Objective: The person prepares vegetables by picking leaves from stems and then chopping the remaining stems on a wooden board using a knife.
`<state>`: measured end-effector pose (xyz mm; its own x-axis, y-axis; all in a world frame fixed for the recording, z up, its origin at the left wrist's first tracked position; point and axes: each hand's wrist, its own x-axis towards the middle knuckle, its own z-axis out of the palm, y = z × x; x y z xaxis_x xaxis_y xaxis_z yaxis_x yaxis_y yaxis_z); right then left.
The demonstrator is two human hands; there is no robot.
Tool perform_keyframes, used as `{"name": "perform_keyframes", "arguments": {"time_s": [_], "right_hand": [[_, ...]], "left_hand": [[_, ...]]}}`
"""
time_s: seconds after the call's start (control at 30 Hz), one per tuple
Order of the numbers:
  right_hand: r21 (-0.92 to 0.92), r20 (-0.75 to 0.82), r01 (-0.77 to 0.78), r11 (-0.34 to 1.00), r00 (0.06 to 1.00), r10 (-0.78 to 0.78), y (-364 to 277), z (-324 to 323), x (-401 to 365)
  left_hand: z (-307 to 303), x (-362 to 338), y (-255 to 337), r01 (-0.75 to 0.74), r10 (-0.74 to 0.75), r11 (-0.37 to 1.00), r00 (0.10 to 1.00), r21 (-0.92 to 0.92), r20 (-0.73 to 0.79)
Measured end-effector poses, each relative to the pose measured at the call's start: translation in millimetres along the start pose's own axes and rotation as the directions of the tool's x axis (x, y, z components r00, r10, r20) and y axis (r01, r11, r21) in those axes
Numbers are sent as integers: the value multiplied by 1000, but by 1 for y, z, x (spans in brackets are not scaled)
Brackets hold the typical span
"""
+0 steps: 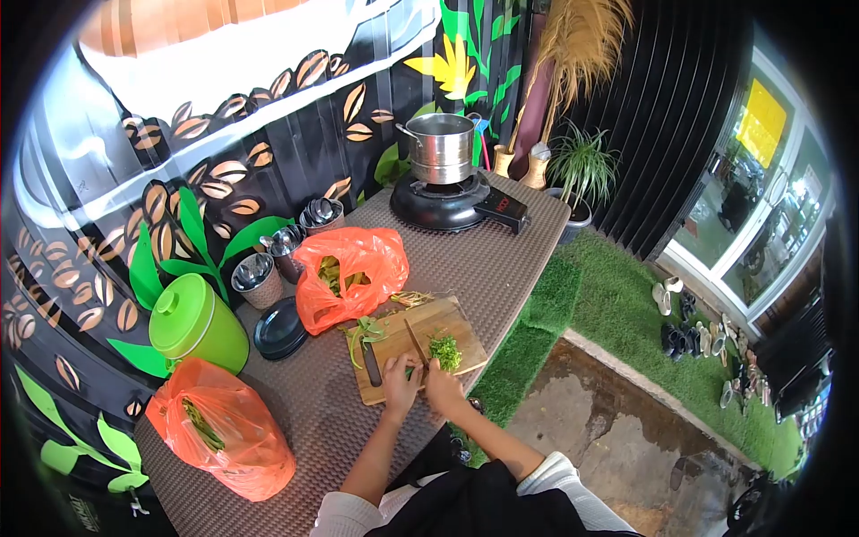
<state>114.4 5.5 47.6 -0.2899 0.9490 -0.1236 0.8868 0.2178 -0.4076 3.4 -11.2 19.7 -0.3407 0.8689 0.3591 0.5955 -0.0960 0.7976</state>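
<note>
A wooden cutting board (452, 318) lies on the table in front of me. My right hand (441, 390) is closed round a knife (417, 342), its blade pointing away from me over the board. Beside it, my left hand (402, 383) has curled fingers pressed on green herbs, little of which shows. To the right of the blade sits a small heap of chopped greens (445, 353). Uncut leafy stems (365, 333) rest on the board's left part, near the dark handle slot (372, 367). Some pale stalks (412, 298) lie at its far edge.
Behind the board stands an orange plastic bag (385, 255) of greens; another orange bag (224, 447) is at the near left. A green lidded bucket (201, 327), dark plates (280, 328) and cutlery cups (258, 282) line the wall. A steel pot (441, 148) sits on a black stove (438, 206).
</note>
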Motion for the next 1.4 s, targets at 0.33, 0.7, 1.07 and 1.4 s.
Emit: {"name": "perform_keyframes", "arguments": {"time_s": [0.33, 0.7, 1.07, 1.4], "right_hand": [[37, -11, 20, 999, 1000, -20, -1, 3, -14], [4, 48, 59, 998, 997, -60, 29, -16, 4], [9, -21, 15, 1000, 1000, -15, 18, -8, -3], [15, -9, -7, 1000, 1000, 7, 11, -10, -12]], "left_hand": [[3, -4, 6, -16, 24, 992, 998, 124, -66], [13, 6, -9, -46, 48, 993, 999, 109, -18], [22, 7, 1, -156, 152, 974, 988, 166, 38], [20, 9, 1, -138, 137, 979, 990, 153, 17]]}}
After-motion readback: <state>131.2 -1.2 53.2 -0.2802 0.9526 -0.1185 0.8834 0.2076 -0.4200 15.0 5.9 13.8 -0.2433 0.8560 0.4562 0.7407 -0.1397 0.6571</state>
